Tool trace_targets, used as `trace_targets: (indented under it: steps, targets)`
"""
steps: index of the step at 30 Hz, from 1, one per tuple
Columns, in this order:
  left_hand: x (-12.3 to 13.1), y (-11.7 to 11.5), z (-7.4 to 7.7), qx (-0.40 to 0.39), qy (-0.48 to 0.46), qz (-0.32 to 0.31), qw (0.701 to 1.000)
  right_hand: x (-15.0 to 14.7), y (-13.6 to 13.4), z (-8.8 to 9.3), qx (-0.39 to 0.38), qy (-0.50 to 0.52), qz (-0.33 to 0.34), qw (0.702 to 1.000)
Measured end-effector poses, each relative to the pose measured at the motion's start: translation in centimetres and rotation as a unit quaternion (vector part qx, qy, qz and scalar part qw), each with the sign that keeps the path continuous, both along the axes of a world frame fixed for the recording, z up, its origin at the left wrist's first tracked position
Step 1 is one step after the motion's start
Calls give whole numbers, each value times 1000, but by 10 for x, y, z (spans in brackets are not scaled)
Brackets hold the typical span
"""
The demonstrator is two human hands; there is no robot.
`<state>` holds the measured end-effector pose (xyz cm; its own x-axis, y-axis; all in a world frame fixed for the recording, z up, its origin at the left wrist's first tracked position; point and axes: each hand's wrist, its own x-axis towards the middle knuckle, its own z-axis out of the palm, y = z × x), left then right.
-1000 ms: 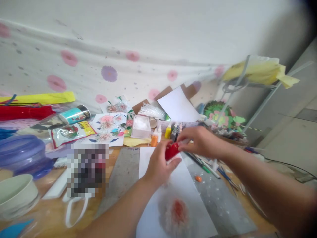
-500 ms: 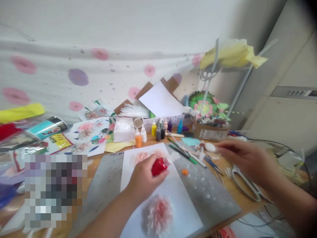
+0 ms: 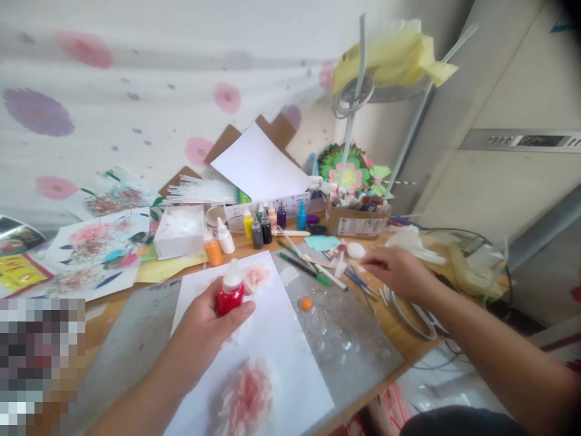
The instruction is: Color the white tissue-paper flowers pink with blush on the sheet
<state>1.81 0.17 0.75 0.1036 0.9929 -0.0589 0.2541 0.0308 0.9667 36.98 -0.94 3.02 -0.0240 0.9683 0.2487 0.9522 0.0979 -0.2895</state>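
My left hand [image 3: 206,321] is wrapped round a bottle of red paint [image 3: 230,295] with a whitish cap, held upright over a white sheet of paper [image 3: 281,363]. Pale pink blotches mark the far part of that sheet. On its near part sits a fluffy pink-and-white flower [image 3: 249,393]. Out to the right, my right hand [image 3: 394,269] is low over the table with its fingers drawn together. Its fingertips are close to a white oval piece [image 3: 356,250]; whether anything is between them is hidden.
Several paint bottles [image 3: 265,230] stand at the back, an orange one [image 3: 212,249] nearer. Pens [image 3: 308,269], an orange blob [image 3: 306,303] and scissors [image 3: 417,321] lie right of the paper. A carton of tools [image 3: 358,223] stands behind. Painted sheets [image 3: 109,248] cover the left.
The view has turned to the right. The red bottle has gone from tilted rightward to upright in my left hand. My right hand has come in closer over the white oval piece.
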Motion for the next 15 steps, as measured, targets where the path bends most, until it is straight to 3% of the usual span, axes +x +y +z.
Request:
trace_targets:
  steps: [5,8,11,15]
  targets:
    - [2,0,2,51,41,-13,998,-27,48,-9,-72,-83,45,993]
    - [2,-6,9,102,74,-99,987,-41,70,-24,-92,-98,56,989]
    - [5,-14,16,99,79,-190,974,-48,81,-32,-92,-82,55,991]
    - [7,-17,22,76,93,-191,974,-44,80,-23,-75,-26,25,997]
